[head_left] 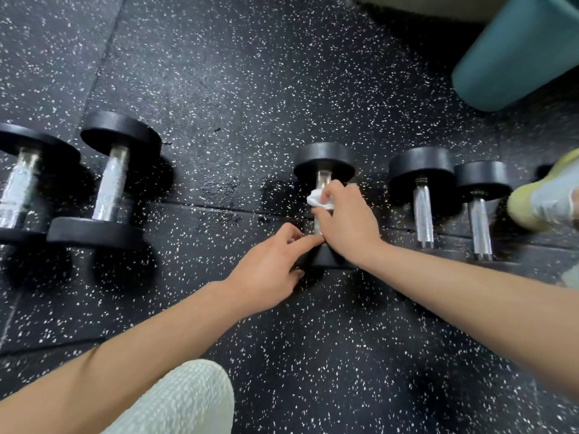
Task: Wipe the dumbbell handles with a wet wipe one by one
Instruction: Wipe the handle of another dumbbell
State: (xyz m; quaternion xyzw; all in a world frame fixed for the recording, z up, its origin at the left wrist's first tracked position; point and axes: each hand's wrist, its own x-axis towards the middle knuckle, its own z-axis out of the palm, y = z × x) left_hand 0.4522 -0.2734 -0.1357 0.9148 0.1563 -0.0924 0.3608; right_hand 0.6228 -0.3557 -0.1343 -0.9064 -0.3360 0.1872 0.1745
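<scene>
Speckled rubber floor fills most of my feed, with some teal object in the top right corner. I count five dumbbells in a row on the floor: a bigger pair on the left, a smaller pair on the right, and the middle dumbbell well apart from the left ones. The left hand holds its near head, index finger stretched along the top. The right hand is wrapped round the handle, clamping the white wet wipe against the metal.
</scene>
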